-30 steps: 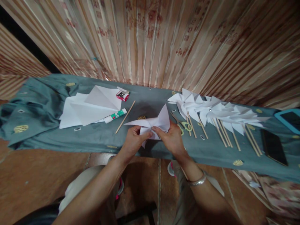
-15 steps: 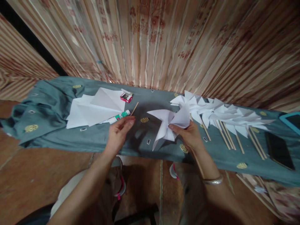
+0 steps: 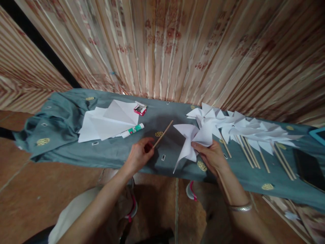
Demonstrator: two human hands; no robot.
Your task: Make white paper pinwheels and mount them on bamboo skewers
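Between the thumb and fingers of my left hand (image 3: 140, 154) is a thin wooden stick (image 3: 164, 132), its free end slanting up to the right. My right hand (image 3: 212, 154) pinches a white paper pinwheel (image 3: 189, 139) near its centre, thumb on top and the other fingers behind. The pinwheel is held near the cloth, its blades spread to the left and upward. A gap separates the stick from the pinwheel. Finished-looking pinwheels on sticks (image 3: 235, 127) lie overlapping just right of my right hand.
Left on the green-grey cloth (image 3: 61, 135) are white paper sheets (image 3: 101, 122), a glue stick (image 3: 133, 130) and an open small red box (image 3: 140, 108) with small metal pieces. A dark phone (image 3: 308, 167) and a blue-edged device (image 3: 318, 135) lie at the right. A pleated curtain (image 3: 162, 51) hangs behind.
My left hand has moved right and toward me, away from the glue stick, carrying the wooden stick. My right hand still holds the pinwheel. The whole view has shifted slightly.
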